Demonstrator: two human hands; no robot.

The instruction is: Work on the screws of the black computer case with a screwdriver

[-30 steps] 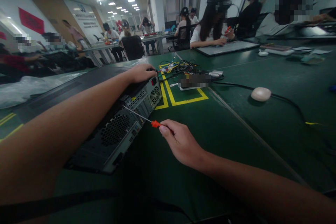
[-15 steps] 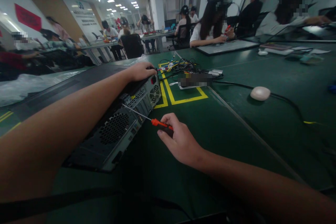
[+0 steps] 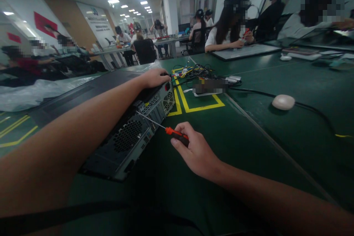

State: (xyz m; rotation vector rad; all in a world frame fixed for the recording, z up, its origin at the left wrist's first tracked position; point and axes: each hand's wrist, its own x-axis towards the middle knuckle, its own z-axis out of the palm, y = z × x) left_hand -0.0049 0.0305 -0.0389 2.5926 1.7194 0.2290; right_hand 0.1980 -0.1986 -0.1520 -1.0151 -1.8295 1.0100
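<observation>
A black and grey desktop computer case (image 3: 149,122) lies on the green table, its vented back panel turned toward me. My left hand (image 3: 155,77) rests on the far upper edge of the case, fingers curled over it near the round fan grille. In my right hand (image 3: 197,151) is a screwdriver (image 3: 177,135) with an orange and black handle, gripped between thumb and fingers. Its thin shaft slants up and left to the panel's upper edge, above the honeycomb vent. I cannot make out exactly what the tip touches.
Tangled cables (image 3: 197,72) lie beyond the case, beside yellow tape (image 3: 203,107) on the green table (image 3: 235,136). A white mouse (image 3: 283,102) sits on the right near a black cable. Plastic wrap (image 3: 41,94) lies at left. Several people work at tables behind.
My view has swung slightly left, so everything appears shifted a little to the right. Hands, screwdriver and case keep nearly the same places relative to each other.
</observation>
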